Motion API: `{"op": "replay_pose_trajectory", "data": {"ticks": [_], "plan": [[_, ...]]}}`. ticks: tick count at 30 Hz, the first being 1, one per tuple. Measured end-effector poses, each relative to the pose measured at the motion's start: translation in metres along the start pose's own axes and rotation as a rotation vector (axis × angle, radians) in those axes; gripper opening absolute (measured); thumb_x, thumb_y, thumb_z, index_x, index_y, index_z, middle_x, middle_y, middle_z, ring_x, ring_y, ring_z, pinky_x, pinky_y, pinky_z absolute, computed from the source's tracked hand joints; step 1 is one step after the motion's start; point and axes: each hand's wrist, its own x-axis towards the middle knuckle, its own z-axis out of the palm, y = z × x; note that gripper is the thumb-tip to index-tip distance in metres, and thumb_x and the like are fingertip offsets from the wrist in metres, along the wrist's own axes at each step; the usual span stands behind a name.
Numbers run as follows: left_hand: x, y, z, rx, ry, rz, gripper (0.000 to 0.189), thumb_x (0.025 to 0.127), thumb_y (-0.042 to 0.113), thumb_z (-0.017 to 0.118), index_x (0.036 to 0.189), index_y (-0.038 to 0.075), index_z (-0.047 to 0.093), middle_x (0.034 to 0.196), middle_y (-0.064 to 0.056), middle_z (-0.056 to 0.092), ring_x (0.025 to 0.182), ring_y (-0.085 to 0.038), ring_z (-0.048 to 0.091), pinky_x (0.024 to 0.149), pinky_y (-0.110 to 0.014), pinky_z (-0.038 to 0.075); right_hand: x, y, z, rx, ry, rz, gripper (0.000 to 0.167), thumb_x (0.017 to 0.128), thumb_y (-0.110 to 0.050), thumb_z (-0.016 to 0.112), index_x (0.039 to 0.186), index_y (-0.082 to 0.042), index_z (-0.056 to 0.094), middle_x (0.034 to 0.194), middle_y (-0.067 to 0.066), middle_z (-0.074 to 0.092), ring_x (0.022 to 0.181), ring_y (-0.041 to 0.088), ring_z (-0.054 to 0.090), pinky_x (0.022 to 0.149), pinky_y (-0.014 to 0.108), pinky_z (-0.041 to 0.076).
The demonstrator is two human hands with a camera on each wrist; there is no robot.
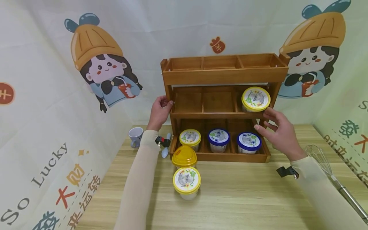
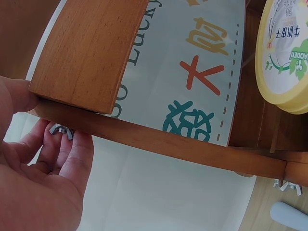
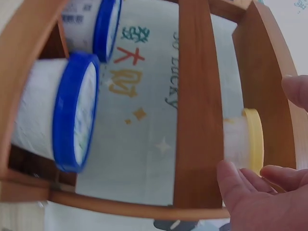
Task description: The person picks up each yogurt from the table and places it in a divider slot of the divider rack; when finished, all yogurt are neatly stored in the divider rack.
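A three-tier wooden rack (image 1: pixel 224 75) stands against the backdrop. My left hand (image 1: pixel 160 111) grips its left side post; in the left wrist view the thumb lies over the wood and the fingers reach behind, beside a wing nut (image 2: pixel 61 131). On the middle tier, in the right compartment, sits a white tub with a yellow lid (image 1: pixel 256 99). Beside that tub, at the rack's right post, is my right hand (image 1: pixel 280 131), fingers extended and thumb apart, fingertips right at the tub's edge. The bottom tier holds a yellow-lidded tub (image 1: pixel 190 138) and two blue-lidded tubs (image 1: pixel 218 139).
In front of the rack's left end stand a tub with a domed yellow lid (image 1: pixel 184 156) and a flat yellow-lidded tub (image 1: pixel 187 182). A cup (image 1: pixel 135 136) and a pale blue spoon (image 1: pixel 165 151) are at the left. A metal whisk (image 1: pixel 334 179) lies at the right beneath my right arm.
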Motion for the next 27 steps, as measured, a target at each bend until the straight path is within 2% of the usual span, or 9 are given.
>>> {"op": "replay_pose_trajectory", "data": {"ticks": [6, 11, 17, 21, 27], "plan": [[0.0, 0.0, 0.0, -0.003, 0.0, -0.002, 0.053, 0.107, 0.028, 0.063, 0.15, 0.002, 0.048, 0.148, -0.02, 0.056, 0.139, -0.034, 0.055, 0.119, -0.047, 0.047, -0.011, 0.001, 0.019, 0.0, -0.03, -0.051, 0.071, 0.099, -0.021, 0.077, 0.158, -0.002, 0.041, 0.151, 0.023, 0.055, 0.135, 0.041, 0.056, 0.092, -0.001, 0.043], [0.001, -0.001, 0.0, -0.008, 0.003, -0.004, 0.052, 0.106, 0.027, 0.064, 0.15, 0.002, 0.048, 0.147, -0.02, 0.056, 0.138, -0.034, 0.055, 0.119, -0.046, 0.047, -0.017, 0.007, 0.04, -0.018, -0.076, -0.061, 0.056, 0.102, -0.023, 0.072, 0.149, -0.004, 0.049, 0.138, 0.021, 0.065, 0.124, 0.04, 0.064, 0.09, 0.006, 0.05], [0.002, -0.003, -0.001, 0.006, 0.001, -0.007, 0.052, 0.107, 0.028, 0.064, 0.15, 0.003, 0.048, 0.147, -0.019, 0.056, 0.138, -0.034, 0.055, 0.119, -0.047, 0.047, -0.021, 0.012, 0.066, -0.028, -0.131, -0.088, 0.037, 0.101, -0.023, 0.073, 0.133, -0.007, 0.064, 0.123, 0.016, 0.073, 0.108, 0.03, 0.071, 0.084, 0.019, 0.058], [0.002, -0.002, -0.001, 0.006, 0.001, -0.013, 0.053, 0.106, 0.028, 0.064, 0.151, 0.004, 0.048, 0.148, -0.018, 0.056, 0.138, -0.033, 0.055, 0.119, -0.046, 0.047, -0.023, 0.009, 0.081, -0.017, -0.185, -0.1, 0.031, 0.101, -0.022, 0.074, 0.127, -0.006, 0.067, 0.115, 0.011, 0.075, 0.103, 0.025, 0.071, 0.082, 0.026, 0.06], [0.001, -0.001, -0.001, -0.002, 0.001, -0.001, 0.053, 0.106, 0.028, 0.064, 0.15, 0.002, 0.048, 0.148, -0.02, 0.056, 0.138, -0.034, 0.055, 0.119, -0.047, 0.046, -0.028, 0.004, 0.103, 0.017, -0.288, -0.101, 0.025, 0.101, -0.021, 0.072, 0.121, -0.006, 0.07, 0.103, 0.004, 0.076, 0.092, 0.018, 0.068, 0.076, 0.024, 0.058]]}}
